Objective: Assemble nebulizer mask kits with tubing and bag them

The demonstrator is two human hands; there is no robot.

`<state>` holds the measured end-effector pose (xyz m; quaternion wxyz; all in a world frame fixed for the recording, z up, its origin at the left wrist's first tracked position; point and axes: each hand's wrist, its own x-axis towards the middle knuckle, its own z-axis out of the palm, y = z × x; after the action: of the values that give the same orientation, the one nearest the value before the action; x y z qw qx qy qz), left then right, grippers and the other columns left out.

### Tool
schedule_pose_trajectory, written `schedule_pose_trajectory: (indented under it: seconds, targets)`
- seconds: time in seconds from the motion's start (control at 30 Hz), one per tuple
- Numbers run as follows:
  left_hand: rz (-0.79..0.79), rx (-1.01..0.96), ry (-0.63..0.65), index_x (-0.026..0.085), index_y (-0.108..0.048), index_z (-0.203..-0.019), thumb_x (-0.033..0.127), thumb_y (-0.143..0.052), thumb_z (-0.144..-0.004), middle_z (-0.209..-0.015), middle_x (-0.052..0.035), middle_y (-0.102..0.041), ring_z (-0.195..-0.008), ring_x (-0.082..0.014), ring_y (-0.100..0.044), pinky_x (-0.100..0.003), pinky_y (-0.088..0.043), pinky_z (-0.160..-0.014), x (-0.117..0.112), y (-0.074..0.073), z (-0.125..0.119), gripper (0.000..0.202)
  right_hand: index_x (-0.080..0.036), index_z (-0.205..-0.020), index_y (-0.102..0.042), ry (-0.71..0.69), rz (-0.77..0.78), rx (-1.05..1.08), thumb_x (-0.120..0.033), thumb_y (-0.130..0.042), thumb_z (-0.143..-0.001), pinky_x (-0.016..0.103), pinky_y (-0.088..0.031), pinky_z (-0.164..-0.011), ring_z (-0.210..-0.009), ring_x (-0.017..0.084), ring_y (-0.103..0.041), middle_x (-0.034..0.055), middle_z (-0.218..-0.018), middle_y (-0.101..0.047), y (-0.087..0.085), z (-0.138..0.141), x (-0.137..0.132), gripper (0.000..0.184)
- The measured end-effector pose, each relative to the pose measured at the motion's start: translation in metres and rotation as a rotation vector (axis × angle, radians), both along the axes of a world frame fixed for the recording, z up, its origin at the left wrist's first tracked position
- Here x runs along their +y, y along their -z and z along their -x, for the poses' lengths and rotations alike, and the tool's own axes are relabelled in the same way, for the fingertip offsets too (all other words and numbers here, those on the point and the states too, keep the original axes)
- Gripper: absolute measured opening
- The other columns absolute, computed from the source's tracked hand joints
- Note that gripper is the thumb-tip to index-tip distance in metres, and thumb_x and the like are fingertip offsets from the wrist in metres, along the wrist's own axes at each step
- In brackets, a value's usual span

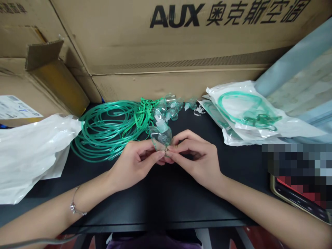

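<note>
Between my two hands is a clear, green-tinted oxygen mask (161, 134), its connector end pointing away from me. My left hand (141, 157) pinches the near edge of the mask with thumb and fingers. From the other side my right hand (195, 155) grips the same edge, its thumb and forefinger meeting at a small metallic-looking piece too small to make out. Just beyond lie several more clear masks (172, 105) in a cluster. Green elastic straps (144, 112) and a heap of coiled green tubing (103, 131) lie to the left of the mask.
Packaged mask sets in white bags (246, 114) lie at the right. White plastic packaging (31, 152) covers the left side. A large cardboard box (168, 45) stands behind the black table (124, 211). A smaller open carton (52, 79) is at the left, and a phone (298, 197) at the right edge.
</note>
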<state>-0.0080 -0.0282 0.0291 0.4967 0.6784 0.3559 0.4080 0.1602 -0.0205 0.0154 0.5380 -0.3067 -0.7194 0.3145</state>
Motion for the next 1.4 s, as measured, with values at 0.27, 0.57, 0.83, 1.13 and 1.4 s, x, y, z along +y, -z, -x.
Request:
schedule_pose_trajectory:
  seconds: [0.27, 0.57, 0.83, 1.13, 1.4]
  targets:
    - [0.138, -0.131, 0.032, 0.014, -0.061, -0.081, 0.020, -0.054, -0.082, -0.069, -0.0024, -0.070, -0.067, -0.0154, -0.068, -0.019, -0.055, -0.051, 0.003, 0.004, -0.001, 0.010, -0.018, -0.065, -0.066, -0.018, 0.190, 0.097, -0.014, -0.068, -0.069, 0.018, -0.045, -0.046, -0.060, 0.007, -0.052, -0.0003, -0.074, -0.050, -0.001, 0.003, 0.000, 0.005]
    - [0.184, -0.224, 0.088, 0.013, -0.061, -0.082, 0.020, -0.052, -0.084, -0.066, -0.0027, -0.069, -0.060, -0.0140, -0.067, -0.016, -0.050, -0.043, 0.006, 0.010, 0.001, 0.011, -0.018, -0.062, -0.066, -0.091, 0.358, 0.142, -0.019, -0.071, -0.066, 0.022, -0.048, -0.053, -0.065, 0.009, -0.055, -0.0004, -0.072, -0.053, -0.002, -0.001, 0.005, 0.006]
    - [0.348, -0.308, 0.093, 0.013, -0.059, -0.079, 0.022, -0.054, -0.082, -0.063, -0.0018, -0.065, -0.060, -0.0143, -0.065, -0.016, -0.048, -0.040, 0.007, 0.010, -0.003, 0.011, -0.017, -0.062, -0.064, -0.101, 0.371, 0.089, -0.021, -0.070, -0.067, 0.023, -0.046, -0.054, -0.067, 0.011, -0.055, 0.0004, -0.072, -0.055, 0.000, -0.003, 0.009, 0.009]
    - [0.451, -0.298, 0.039, 0.014, -0.052, -0.062, 0.027, -0.057, -0.077, -0.054, 0.0044, -0.041, -0.048, -0.0066, -0.039, -0.017, -0.038, -0.042, 0.020, 0.002, 0.004, 0.020, -0.026, -0.108, -0.060, -0.082, 0.063, -0.180, -0.024, -0.066, -0.072, 0.038, -0.040, -0.095, -0.113, 0.020, -0.046, 0.0063, -0.118, -0.048, -0.003, -0.019, 0.028, 0.036]
    - [0.415, -0.278, 0.094, 0.013, -0.066, -0.078, 0.031, -0.060, -0.077, -0.077, -0.0037, -0.066, -0.077, -0.0142, -0.060, -0.026, -0.043, -0.080, 0.022, 0.002, 0.004, 0.019, -0.020, -0.105, -0.049, -0.413, 0.542, -0.091, -0.023, -0.072, -0.063, 0.029, -0.049, -0.074, -0.082, 0.013, -0.060, -0.0001, -0.089, -0.057, 0.006, -0.019, 0.041, 0.048]
